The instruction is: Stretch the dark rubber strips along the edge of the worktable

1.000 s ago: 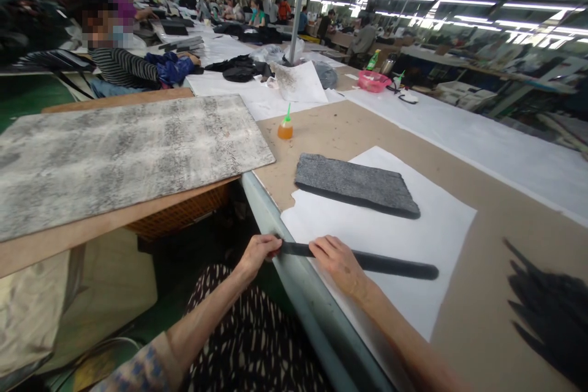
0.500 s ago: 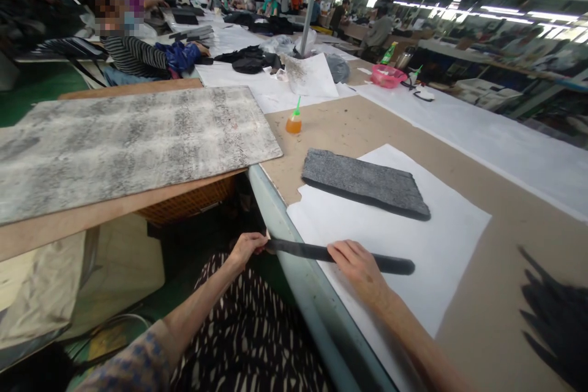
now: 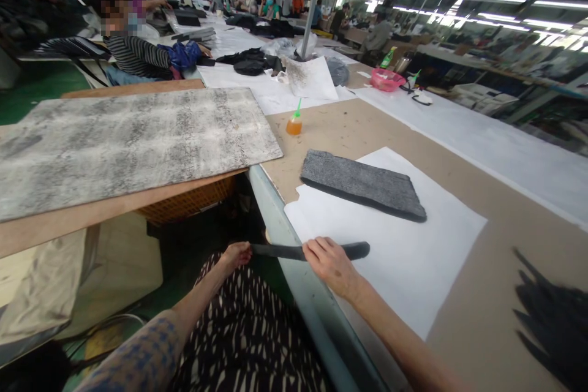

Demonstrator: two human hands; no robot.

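A narrow dark fabric strip (image 3: 280, 251) stretches across the table's front edge. Its left end is pinched in my left hand (image 3: 236, 254), which is off the table above my lap. My right hand (image 3: 331, 262) lies over the strip farther along, fingers curled on it, and the strip's rounded right end sticks out past the hand over a white paper sheet (image 3: 395, 269). Beyond my hands, a stack of grey fabric strips (image 3: 362, 185) rests on that sheet.
A mottled grey-white board (image 3: 147, 141) lies at the left. A small bottle of orange liquid (image 3: 294, 123) stands behind the stack. Dark pieces (image 3: 555, 318) lie at the right edge. A pink basket (image 3: 386, 80) is farther back. A co-worker in stripes (image 3: 138, 55) sits at the far left.
Both hands have moved left with the strip, so less of it lies over the paper. The left hand is farther off the table edge.
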